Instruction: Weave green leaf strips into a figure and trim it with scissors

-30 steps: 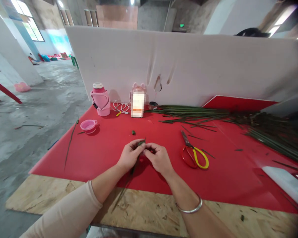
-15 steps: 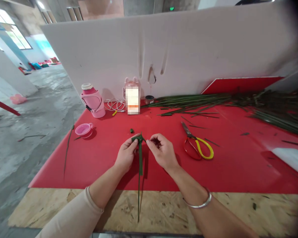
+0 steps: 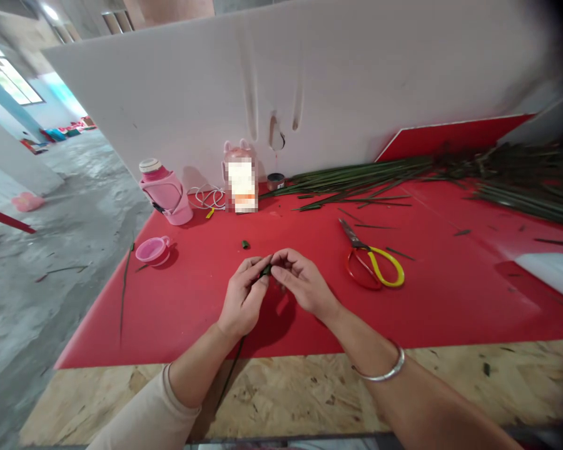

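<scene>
A small folded piece of green leaf strip (image 3: 266,270) sits between the fingertips of both hands, above the red table cover. My left hand (image 3: 243,299) is closed round it, thumb and fingers pinching. From under that hand a thin tail of leaf (image 3: 231,374) hangs toward the table's front edge. My right hand (image 3: 304,282) meets the left with its thumb and fingertips pressed at the folded part, which the fingers largely hide. Just beyond the hands lies a small green leaf knot (image 3: 245,244). Scissors (image 3: 373,257) with one red and one yellow handle rest to the right.
A pink cup (image 3: 152,251) and a pink bottle (image 3: 167,197) stand left. A phone (image 3: 243,185) leans at the back beside a white cable (image 3: 209,198) and a small tin (image 3: 276,182). Long green leaves (image 3: 356,178) lie along the white board (image 3: 169,94).
My left hand has turned and the leaf's tail has swung left, partly behind the wrist. My right hand has moved left to meet the left hand at the fold. The view has shifted slightly.
</scene>
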Available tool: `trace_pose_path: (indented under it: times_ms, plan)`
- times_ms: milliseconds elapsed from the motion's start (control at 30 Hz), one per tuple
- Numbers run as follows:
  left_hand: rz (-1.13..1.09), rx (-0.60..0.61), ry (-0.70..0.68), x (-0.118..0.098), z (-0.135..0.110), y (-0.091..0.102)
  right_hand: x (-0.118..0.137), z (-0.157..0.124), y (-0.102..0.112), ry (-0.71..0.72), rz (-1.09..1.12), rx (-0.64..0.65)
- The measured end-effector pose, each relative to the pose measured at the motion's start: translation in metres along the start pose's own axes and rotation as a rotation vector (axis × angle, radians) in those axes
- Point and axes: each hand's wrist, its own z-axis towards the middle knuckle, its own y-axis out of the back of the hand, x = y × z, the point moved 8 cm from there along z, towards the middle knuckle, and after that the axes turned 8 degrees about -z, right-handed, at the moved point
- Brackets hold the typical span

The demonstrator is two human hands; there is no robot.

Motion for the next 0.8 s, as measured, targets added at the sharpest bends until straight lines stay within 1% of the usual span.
trace_pose_path:
  times_ms: [67,167,233,367,467,533,600,700,800]
  plan:
    - [-0.007,-0.007,-0.002,0.002,-0.001,-0.001,0.002,0.0,0.0,0.033,-0.035,-0.001]
    - [-0.022,-0.092,0.034,0.009,-0.003,0.002,0.0,0.001,0.004,0.035,-0.086,-0.036]
    - [-0.067,-0.146,0.086,0.015,-0.004,0.004,-0.003,0.002,0.006,0.004,-0.082,-0.052]
    - [-0.204,-0.216,0.211,0.03,-0.004,0.006,-0.006,0.002,0.006,-0.065,-0.013,-0.049]
    - [-0.248,-0.231,0.299,0.04,-0.003,0.007,-0.006,0.001,0.008,-0.067,-0.032,-0.067]
    - [-0.224,-0.191,0.315,0.042,-0.003,0.004,-0.003,0.0,0.011,-0.035,-0.085,-0.097]
    - [-0.169,-0.162,0.291,0.039,-0.002,0.002,0.003,-0.001,0.013,0.025,-0.186,-0.12]
    - [-0.09,-0.188,0.236,0.032,-0.002,0.004,0.016,-0.005,0.009,0.131,-0.375,-0.11]
    - [-0.099,-0.219,0.22,0.029,-0.002,0.006,0.025,-0.009,0.008,0.198,-0.505,-0.122]
